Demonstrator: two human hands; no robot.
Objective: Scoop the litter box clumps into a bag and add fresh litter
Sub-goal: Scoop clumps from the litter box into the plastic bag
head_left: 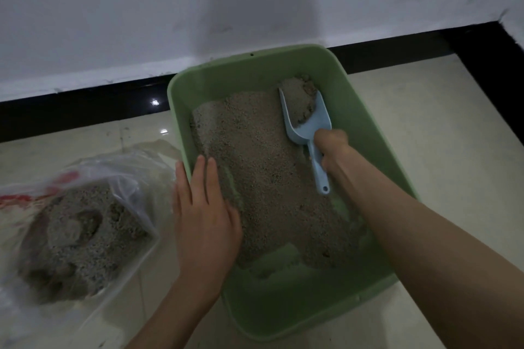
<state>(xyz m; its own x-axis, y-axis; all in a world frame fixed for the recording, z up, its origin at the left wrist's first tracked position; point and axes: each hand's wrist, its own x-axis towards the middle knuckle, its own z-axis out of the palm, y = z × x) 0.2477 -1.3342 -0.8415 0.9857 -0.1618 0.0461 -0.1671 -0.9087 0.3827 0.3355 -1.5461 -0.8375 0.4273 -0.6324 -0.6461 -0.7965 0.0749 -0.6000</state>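
Mid-scoop, her right hand gripped the blue scoop, loaded with a clump in the green litter box, left hand flat on its rim; next, carrying it level to the plastic bag.

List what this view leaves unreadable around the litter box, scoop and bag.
Head view only:
- Red print on the plastic bag: crumpled and blurred, unreadable.
- Bag's left and bottom parts: cut off by the frame edge.
- Blue scoop grip: covered by the right hand.
- Green litter box floor: mostly buried under litter.
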